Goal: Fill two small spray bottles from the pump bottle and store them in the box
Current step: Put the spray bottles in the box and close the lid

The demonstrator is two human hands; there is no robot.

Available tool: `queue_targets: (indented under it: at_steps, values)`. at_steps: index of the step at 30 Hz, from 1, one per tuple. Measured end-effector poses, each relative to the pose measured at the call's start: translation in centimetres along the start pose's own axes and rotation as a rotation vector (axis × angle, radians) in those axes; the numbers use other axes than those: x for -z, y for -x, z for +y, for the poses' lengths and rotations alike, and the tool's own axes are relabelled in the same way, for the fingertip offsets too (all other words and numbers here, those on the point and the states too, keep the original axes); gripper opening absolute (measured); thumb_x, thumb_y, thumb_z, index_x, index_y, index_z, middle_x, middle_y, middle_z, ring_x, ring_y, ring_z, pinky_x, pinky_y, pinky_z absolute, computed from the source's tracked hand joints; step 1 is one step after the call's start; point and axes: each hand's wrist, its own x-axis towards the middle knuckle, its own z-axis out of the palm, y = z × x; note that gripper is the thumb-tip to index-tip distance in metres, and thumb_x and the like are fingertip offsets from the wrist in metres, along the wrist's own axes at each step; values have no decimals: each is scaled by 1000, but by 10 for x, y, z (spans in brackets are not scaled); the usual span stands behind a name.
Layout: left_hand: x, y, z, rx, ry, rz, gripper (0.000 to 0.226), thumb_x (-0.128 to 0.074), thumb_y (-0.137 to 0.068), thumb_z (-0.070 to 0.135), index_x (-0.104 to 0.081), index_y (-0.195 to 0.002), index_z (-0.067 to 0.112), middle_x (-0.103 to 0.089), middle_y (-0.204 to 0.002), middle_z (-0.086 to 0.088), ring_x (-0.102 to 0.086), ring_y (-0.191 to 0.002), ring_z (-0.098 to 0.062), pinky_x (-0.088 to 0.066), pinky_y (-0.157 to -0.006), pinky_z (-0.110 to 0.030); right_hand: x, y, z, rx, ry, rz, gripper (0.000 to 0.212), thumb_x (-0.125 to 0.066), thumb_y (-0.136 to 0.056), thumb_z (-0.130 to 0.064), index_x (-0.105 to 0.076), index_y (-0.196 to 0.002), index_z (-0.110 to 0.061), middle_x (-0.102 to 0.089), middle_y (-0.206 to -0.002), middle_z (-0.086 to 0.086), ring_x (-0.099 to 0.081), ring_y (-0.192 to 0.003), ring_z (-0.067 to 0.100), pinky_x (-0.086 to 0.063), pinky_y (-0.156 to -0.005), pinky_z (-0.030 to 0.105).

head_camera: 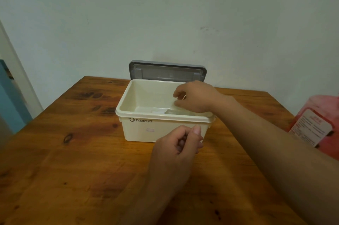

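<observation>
Box [161,131] sits mid-table [73,169], lid [167,70] up at the back, so access is straight down from above. One bottle [169,112] lies flat on the box floor towards the near wall. Its long axis runs left-right along the box and the white cap end points left. Right hand [195,97] is over the box's right end, forearm coming in from the right across the rim, wrist roughly level, knuckles up. Its index finger and thumb are curled towards each other in a pinch. There's a pale, clear patch between them, but I can't tell if that's a second bottle or just box wall showing through. The lying bottle is directly below and slightly left of those fingertips, so the right hand is clearly the nearer one; my read is that any pick or drop here is a short vertical move. Left hand [178,145] hovers outside the near wall, fingers curled into the palm with the thumb laid over them, and nothing visible is in it. Pump bottle [315,125] stands at the table's right edge, well apart from both hands.
</observation>
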Motion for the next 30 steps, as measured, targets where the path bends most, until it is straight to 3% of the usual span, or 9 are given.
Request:
queue_targets:
  at_steps: [7,11,16,20,23,30]
  values:
    - [0,1,1,-9,-6,0,39,-44,-84,56,-70,-82,27,-72,-77,14,-67,-77,-5,-59,-73,-32,-10,53,6,-148,-518,450,18,-59,-95,-33,-72,-106,-28,-70,-97,-15,-62,-90,4,-53,-81,27]
    - [-1,2,-1,0,-21,1,34,-47,-95,51,-70,-82,29,-72,-77,13,-68,-76,-6,-59,-74,-37,-27,80,9,-186,-633,615,29,-59,-95,-26,-65,-123,-25,-65,-119,-12,-57,-109,3,-48,-95,26]
    - [-2,5,2,-8,-8,3,27,-50,-91,48,-69,-81,31,-72,-78,9,-67,-77,-12,-58,-73,-39,-48,90,8,-259,-782,624,36,-57,-97,-25,-58,-133,-25,-56,-132,-11,-51,-121,8,-44,-103,32]
    - [4,2,10,-5,82,43,21,-56,-91,44,-70,-86,29,-73,-82,9,-68,-82,-9,-59,-78,-30,-52,92,5,-286,-867,598,35,-55,-99,-26,-57,-134,-26,-56,-134,-9,-51,-121,8,-46,-103,35]
    - [16,-11,18,-7,164,113,35,-52,-78,52,-69,-91,25,-74,-84,10,-69,-83,-6,-56,-76,-22,-52,91,4,-298,-888,589,36,-55,-99,-26,-56,-134,-26,-55,-137,-9,-50,-122,8,-47,-103,34]
    - [57,-45,30,-143,183,226,27,-53,-91,36,-70,-92,15,-75,-79,7,-69,-75,-10,-57,-72,-21,-50,90,4,-331,-973,599,35,-55,-99,-25,-57,-134,-25,-56,-133,-10,-51,-117,4,-42,-86,15]
